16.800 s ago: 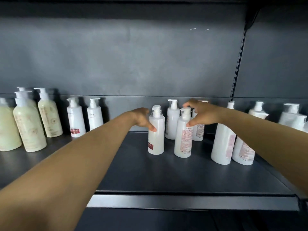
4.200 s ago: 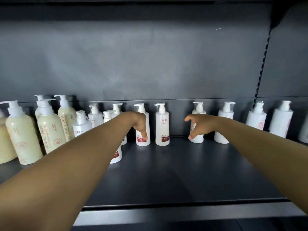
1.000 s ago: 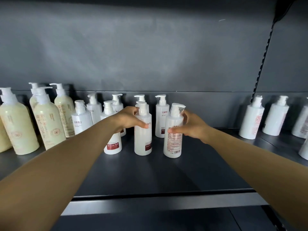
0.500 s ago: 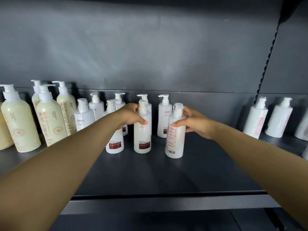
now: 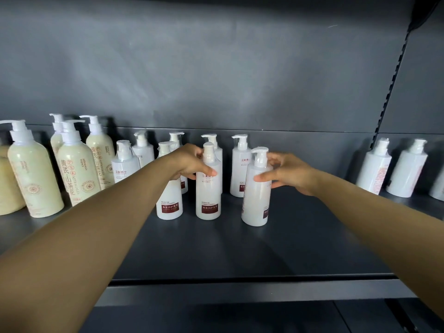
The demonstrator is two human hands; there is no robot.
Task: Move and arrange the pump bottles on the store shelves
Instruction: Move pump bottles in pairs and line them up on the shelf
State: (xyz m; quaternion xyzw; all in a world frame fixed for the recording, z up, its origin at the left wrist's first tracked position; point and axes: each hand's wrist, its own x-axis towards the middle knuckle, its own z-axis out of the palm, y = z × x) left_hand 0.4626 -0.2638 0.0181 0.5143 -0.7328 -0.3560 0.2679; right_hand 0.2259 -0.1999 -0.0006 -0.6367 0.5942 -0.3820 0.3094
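Observation:
Several white pump bottles with dark red labels stand on the dark shelf [image 5: 240, 255]. My left hand [image 5: 189, 164] grips the upper body of a front-row white bottle [image 5: 208, 195], which stands upright. My right hand [image 5: 286, 173] holds another white bottle [image 5: 255, 200] by its shoulder; this one is slightly tilted and its label faces mostly right. Another front bottle [image 5: 169, 203] stands just left of the first, partly behind my left forearm. More white bottles [image 5: 240, 164] line the back.
Several larger cream-coloured pump bottles [image 5: 77, 174] crowd the shelf's left end. Two white bottles [image 5: 374, 169] stand at the far right past a slotted upright [image 5: 394, 82]. The shelf's front lip [image 5: 240, 292] runs across below. Bare shelf lies in front of the bottles.
My right hand has turned its bottle, so the printed back label swings away to the side. My left hand stays on its bottle. The view has shifted a little.

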